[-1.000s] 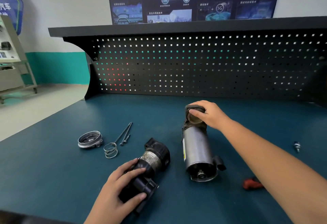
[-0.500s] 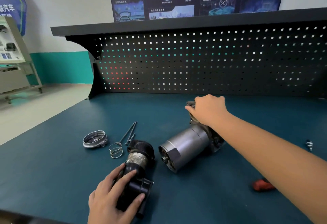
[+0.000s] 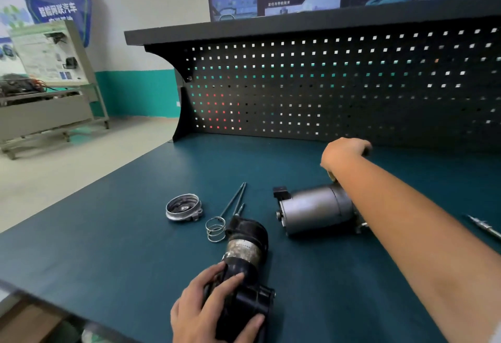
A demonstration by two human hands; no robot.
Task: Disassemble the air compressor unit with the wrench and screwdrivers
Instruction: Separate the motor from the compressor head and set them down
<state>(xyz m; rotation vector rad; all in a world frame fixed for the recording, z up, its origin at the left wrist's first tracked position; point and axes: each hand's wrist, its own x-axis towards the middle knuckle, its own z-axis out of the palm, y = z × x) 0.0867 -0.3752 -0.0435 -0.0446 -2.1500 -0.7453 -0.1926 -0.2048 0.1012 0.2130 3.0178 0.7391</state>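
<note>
The air compressor is in pieces on the dark teal bench. My left hand (image 3: pixel 214 307) grips the near end of a black hose-like part (image 3: pixel 245 258) with a grey band, which lies near the front edge. A grey cylindrical motor unit (image 3: pixel 314 209) lies on its side, its end face to the left. My right hand (image 3: pixel 344 152) reaches over the unit's far right end with fingers curled down on it. My forearm hides that end and the grip itself.
A round metal cap (image 3: pixel 181 208), a coil spring (image 3: pixel 215 228) and two long bolts (image 3: pixel 234 199) lie left of the motor. A thin metal tool (image 3: pixel 485 227) lies at the right edge. A black pegboard (image 3: pixel 325 85) backs the bench.
My right hand has swung the motor unit round from pointing at me to lying crosswise, end face left. My left hand kept its hold on the black part. The view shifted left.
</note>
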